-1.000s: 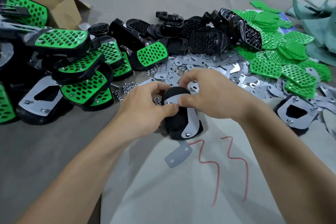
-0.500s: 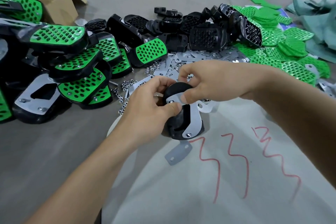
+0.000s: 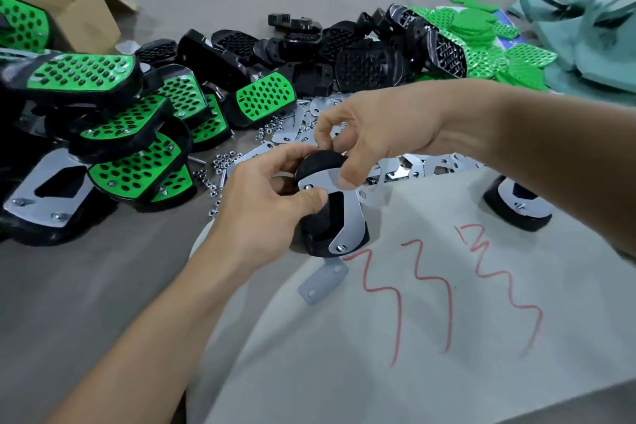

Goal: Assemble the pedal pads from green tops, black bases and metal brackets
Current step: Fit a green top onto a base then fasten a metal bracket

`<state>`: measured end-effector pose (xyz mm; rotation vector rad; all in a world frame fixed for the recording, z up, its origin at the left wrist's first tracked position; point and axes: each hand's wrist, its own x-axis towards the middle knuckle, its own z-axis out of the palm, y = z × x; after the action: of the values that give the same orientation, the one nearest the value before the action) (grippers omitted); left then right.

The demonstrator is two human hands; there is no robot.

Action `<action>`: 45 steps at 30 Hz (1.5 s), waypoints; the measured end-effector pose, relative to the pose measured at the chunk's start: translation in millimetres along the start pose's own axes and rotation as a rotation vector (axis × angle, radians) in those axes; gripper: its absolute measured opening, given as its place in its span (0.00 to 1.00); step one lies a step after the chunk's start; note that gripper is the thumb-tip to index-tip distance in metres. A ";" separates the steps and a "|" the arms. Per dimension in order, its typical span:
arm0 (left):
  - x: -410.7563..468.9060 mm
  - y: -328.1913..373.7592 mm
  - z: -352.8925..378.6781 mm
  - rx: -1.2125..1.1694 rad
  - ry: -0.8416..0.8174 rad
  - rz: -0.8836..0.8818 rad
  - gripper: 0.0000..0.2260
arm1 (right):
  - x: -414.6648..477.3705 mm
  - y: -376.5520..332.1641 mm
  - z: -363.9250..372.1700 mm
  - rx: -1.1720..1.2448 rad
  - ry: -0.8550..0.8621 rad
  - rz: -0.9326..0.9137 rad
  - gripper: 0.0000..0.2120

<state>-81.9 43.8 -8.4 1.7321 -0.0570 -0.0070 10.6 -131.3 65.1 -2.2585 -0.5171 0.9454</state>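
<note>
Pedal pad point(image 3: 326, 224): left hand point(image 3: 261, 205) grips; right hand point(image 3: 382, 129) pinches

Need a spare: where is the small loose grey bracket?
Head view, centre: the small grey metal bracket lies just below the held black pad, left of the red scribbles.

Green tops point(image 3: 481, 27) were bright green, perforated with rows of oval holes. Black bases point(image 3: 368, 69) were black with a grid pattern. Metal brackets point(image 3: 321, 280) were plain silver-grey. The worktop point(image 3: 86, 286) was grey; a pale sheet point(image 3: 378, 372) bore red zigzag marks point(image 3: 423, 286).
</note>
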 end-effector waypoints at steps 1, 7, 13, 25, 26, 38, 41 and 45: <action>0.2 -0.3 -0.2 -0.004 0.003 -0.013 0.20 | -0.4 2.5 -0.7 0.048 0.001 -0.004 0.19; 1.7 -0.8 -1.8 -0.065 -0.030 -0.053 0.19 | -6.0 21.8 5.3 0.351 -0.009 -0.048 0.29; 6.1 -2.6 -3.3 -0.076 -0.102 -0.108 0.18 | -5.1 43.4 35.1 0.723 0.161 -0.158 0.27; 2.8 2.8 3.2 -0.039 -0.050 -0.160 0.17 | -30.7 55.4 57.1 0.293 0.406 -0.137 0.20; 2.7 2.5 3.3 -0.038 -0.042 -0.157 0.17 | -31.2 51.5 59.9 0.280 0.374 -0.137 0.17; 3.5 2.4 -4.0 -0.131 0.027 -0.126 0.18 | -20.4 36.9 76.7 0.488 0.367 -0.110 0.11; 5.6 2.7 -4.5 -0.127 0.002 -0.141 0.19 | -21.3 36.7 74.8 0.519 0.399 -0.088 0.07; 4.9 4.5 -2.4 -0.121 0.013 -0.146 0.19 | -19.3 32.5 78.0 0.553 0.472 -0.070 0.05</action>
<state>-77.0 45.2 -3.5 1.6121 0.0777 -0.1050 -56.2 -134.7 10.0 -1.8481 -0.1010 0.4185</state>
